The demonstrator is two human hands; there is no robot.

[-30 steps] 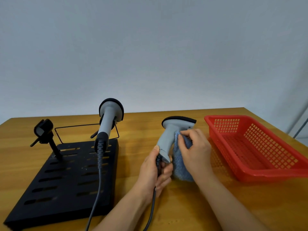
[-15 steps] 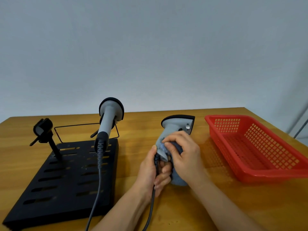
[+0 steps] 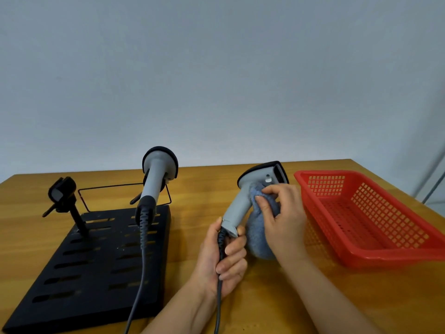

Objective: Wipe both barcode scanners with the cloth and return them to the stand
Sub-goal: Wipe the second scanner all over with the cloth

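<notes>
My left hand (image 3: pixel 225 259) grips the base of a grey barcode scanner (image 3: pixel 243 201) and its black cable, holding it upright above the table. Its black head tilts toward the right. My right hand (image 3: pixel 283 213) presses a blue cloth (image 3: pixel 258 237) against the scanner's neck, just under the head. A second grey scanner (image 3: pixel 156 179) sits in the right cradle of the black slotted stand (image 3: pixel 79 273), its cable (image 3: pixel 142 268) trailing toward me. The stand's left cradle (image 3: pixel 60 192) holds nothing.
A red plastic basket (image 3: pixel 375 220) with nothing in it stands at the right, close to my right hand. The wooden table (image 3: pixel 337 297) reaches to a grey wall behind. A thin wire frame (image 3: pixel 125 186) rises at the stand's far edge.
My right hand slid the cloth down the scanner's handle, then back up to the neck. The scanner's head turned to the right. The left hand kept its grip.
</notes>
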